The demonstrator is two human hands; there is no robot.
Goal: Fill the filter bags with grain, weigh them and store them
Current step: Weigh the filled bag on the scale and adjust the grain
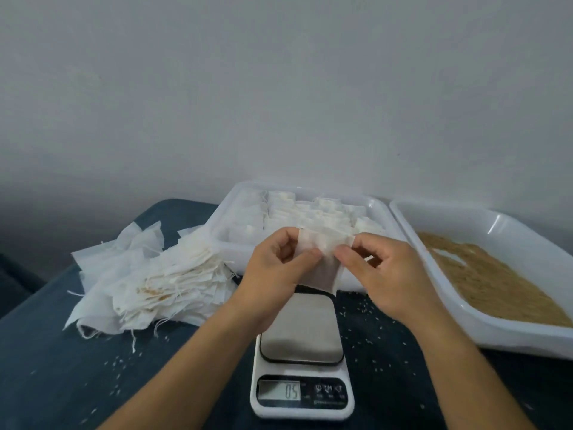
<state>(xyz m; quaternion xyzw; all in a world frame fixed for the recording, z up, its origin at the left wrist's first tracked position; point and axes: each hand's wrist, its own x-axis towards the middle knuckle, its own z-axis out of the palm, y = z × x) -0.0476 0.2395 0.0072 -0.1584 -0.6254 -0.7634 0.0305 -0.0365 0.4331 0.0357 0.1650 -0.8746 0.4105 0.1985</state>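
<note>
Bag (322, 259) pinched at its top by left hand (273, 274) and right hand (387, 274), above scale (302, 352). Seemingly empty; mouth-opening step. Next: grain (496, 280) from right tray (465, 324).

White filter bags (173, 283), tan grain (483, 280), dark blue tablecloth (62, 383).

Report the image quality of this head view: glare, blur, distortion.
Head view: wide-angle lens bows the grain tray rim; glare streak on its far wall; soft light, faint shadows; the scale display reads blurrily; both hands, left hand and right hand, and the filter bag look slightly soft.
</note>
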